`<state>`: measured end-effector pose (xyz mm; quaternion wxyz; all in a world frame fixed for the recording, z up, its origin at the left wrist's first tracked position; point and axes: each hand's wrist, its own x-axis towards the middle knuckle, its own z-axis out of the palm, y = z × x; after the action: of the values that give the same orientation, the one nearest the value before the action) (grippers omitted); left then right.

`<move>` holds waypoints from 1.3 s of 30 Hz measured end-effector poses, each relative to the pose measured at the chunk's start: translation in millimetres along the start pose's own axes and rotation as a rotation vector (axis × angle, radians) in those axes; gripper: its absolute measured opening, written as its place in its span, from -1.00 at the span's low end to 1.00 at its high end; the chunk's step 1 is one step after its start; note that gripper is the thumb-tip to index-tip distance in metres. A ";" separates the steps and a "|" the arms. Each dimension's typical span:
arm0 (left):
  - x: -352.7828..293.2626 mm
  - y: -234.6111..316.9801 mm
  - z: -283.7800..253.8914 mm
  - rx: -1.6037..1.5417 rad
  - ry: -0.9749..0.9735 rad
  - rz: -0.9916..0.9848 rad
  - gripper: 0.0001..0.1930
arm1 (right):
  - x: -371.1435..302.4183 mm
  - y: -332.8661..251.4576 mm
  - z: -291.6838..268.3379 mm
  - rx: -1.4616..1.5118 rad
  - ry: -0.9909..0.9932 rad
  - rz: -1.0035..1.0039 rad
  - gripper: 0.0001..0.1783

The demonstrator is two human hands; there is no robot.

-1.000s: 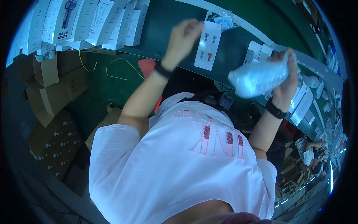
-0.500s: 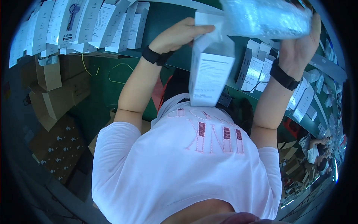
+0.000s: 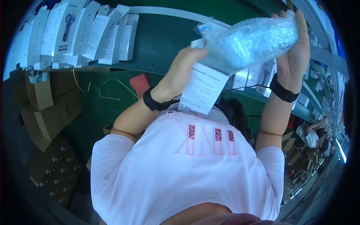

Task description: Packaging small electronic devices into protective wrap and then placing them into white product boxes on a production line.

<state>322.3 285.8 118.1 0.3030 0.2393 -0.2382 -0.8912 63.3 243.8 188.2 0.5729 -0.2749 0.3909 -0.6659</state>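
Observation:
A tall white cardboard box (image 3: 204, 90) stands tilted against my shirt, with its top flaps up. My left hand (image 3: 182, 73) grips it from the left side near the top, thumb along the upper edge. Over the box's mouth lies a bubble-wrapped package (image 3: 258, 41), pale blue and shiny. Its narrower end overlaps the box opening; whether it reaches inside is hidden. My right hand (image 3: 296, 54) holds the package's far end, palm against the wrap and fingertips showing behind it. Both wrists wear black bands.
A row of white printed boxes (image 3: 75, 35) stands at the far left of the green table (image 3: 159, 33). More white boxes (image 3: 264, 73) stand at the right, near a black cable. Brown cartons (image 3: 56, 108) sit on the floor at left. Another person (image 3: 313, 137) appears far right.
The bubble-wrapped package has come down and left, onto the box's mouth. My left hand has slid lower along the box, which now leans more.

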 end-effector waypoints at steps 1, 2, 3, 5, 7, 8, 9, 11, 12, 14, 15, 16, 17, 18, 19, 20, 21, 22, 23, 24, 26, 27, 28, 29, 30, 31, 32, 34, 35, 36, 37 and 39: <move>-2.9 6.4 5.5 0.154 0.035 0.055 -0.52 | -0.8 -7.8 0.2 0.087 -0.127 0.120 -0.68; -4.6 7.9 10.4 0.304 0.072 0.111 -0.49 | -4.5 -11.7 14.4 -0.019 -0.154 0.158 -0.71; -3.8 5.2 16.5 0.305 0.051 0.110 -0.49 | -8.4 -11.1 32.7 -0.028 -0.145 0.141 -0.71; -5.3 1.3 27.1 0.569 0.096 0.252 -0.42 | -12.7 -5.5 65.8 0.060 -0.217 0.252 -0.78; -10.0 6.0 23.7 0.699 0.011 0.319 -0.36 | -14.8 -3.8 57.7 0.202 -0.223 0.339 -0.76; -11.9 5.6 25.6 0.651 -0.010 0.292 -0.35 | -16.9 -6.6 46.4 0.035 -0.290 0.274 -0.76; -12.4 4.7 26.8 0.602 -0.030 0.264 -0.34 | -17.5 -9.4 40.5 -0.131 -0.353 0.209 -0.75; -11.8 0.6 27.1 0.557 -0.029 0.288 -0.34 | -34.4 -11.9 49.4 -0.262 -0.269 0.111 -0.75; -11.5 -1.3 27.2 0.509 -0.021 0.309 -0.33 | -38.6 -11.5 47.4 -0.351 -0.323 0.055 -0.74; -9.0 -5.1 31.0 0.549 -0.005 0.368 -0.33 | -45.3 -10.3 46.9 -0.439 -0.372 -0.004 -0.72; -7.9 -6.1 32.3 0.586 0.015 0.427 -0.32 | -48.3 -8.9 48.9 -0.540 -0.410 -0.065 -0.71; -7.9 -5.6 32.5 0.586 0.012 0.425 -0.32 | -50.4 -8.7 49.7 -0.642 -0.447 -0.124 -0.70; -8.0 -4.5 32.1 0.578 -0.006 0.406 -0.32 | -51.0 -9.7 48.7 -0.643 -0.444 -0.124 -0.70; -7.9 -3.8 32.2 0.570 -0.025 0.387 -0.32 | -51.5 -10.9 47.2 -0.588 -0.397 -0.090 -0.70; -8.1 -4.1 32.7 0.569 -0.025 0.386 -0.32 | -51.6 -11.2 46.4 -0.532 -0.354 -0.056 -0.71; -8.2 -4.6 33.5 0.531 -0.026 0.387 -0.32 | -51.5 -11.2 46.3 -0.532 -0.353 -0.055 -0.71; -8.2 -4.9 34.5 0.494 -0.027 0.387 -0.31 | -51.1 -11.0 46.6 -0.562 -0.369 -0.069 -0.70; -8.0 -5.6 36.4 0.493 -0.024 0.389 -0.31 | -50.6 -10.1 47.3 -0.590 -0.388 -0.080 -0.69; -7.5 -5.8 39.4 0.531 -0.030 0.379 -0.31 | -51.9 -10.3 51.9 -0.590 -0.392 -0.079 -0.69; -7.7 -5.1 41.2 0.569 -0.036 0.370 -0.30 | -54.3 -12.0 60.0 -0.675 -0.309 -0.017 -0.70; -5.2 0.8 40.2 0.531 -0.099 0.304 -0.31 | -54.6 -17.6 66.3 -0.756 -0.223 0.038 -0.71; -3.4 4.0 38.5 0.490 -0.161 0.236 -0.32 | -52.3 -21.4 65.0 -0.921 -0.257 0.004 -0.69; -1.2 6.7 32.4 0.501 -0.158 0.240 -0.32 | -48.8 -23.2 65.9 -1.081 -0.292 -0.037 -0.65; 0.4 7.2 23.3 0.323 -0.215 0.151 -0.33 | -51.6 -25.2 71.3 -1.073 -0.295 -0.046 -0.65; 0.8 6.7 15.8 0.144 -0.271 0.060 -0.35 | -60.7 -27.7 78.7 -0.893 -0.304 -0.055 -0.60; 1.7 6.5 9.0 0.159 -0.265 0.061 -0.35 | -67.4 -26.7 84.6 -0.708 -0.314 -0.062 -0.54; -0.6 5.1 3.8 0.055 -0.281 0.067 -0.33 | -73.9 -20.2 86.9 -0.737 -0.368 -0.171 -0.52; -4.6 0.0 -7.1 -0.039 -0.282 0.071 -0.31 | -84.9 -28.3 84.4 -1.281 -0.520 -0.374 -0.61; -5.1 -3.4 -13.2 -0.067 -0.308 0.057 -0.30 | -92.3 -27.5 94.3 -1.341 -0.498 -0.389 -0.62; -4.9 -5.9 -17.9 -0.096 -0.335 0.042 -0.29 | -91.3 -27.9 95.8 -1.380 -0.585 -0.560 -0.64; -1.9 -7.5 -19.5 -0.089 -0.326 0.038 -0.29 | -90.5 -30.1 97.1 -1.420 -0.664 -0.736 -0.66; 5.1 -12.8 -20.3 -0.162 -0.424 0.162 -0.29 | -103.4 -27.7 105.0 -1.457 -0.685 -0.900 -0.62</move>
<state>324.9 285.7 93.7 0.3348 0.0020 -0.2428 -0.9105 153.5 324.4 276.8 0.0297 -0.8759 0.3786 -0.2977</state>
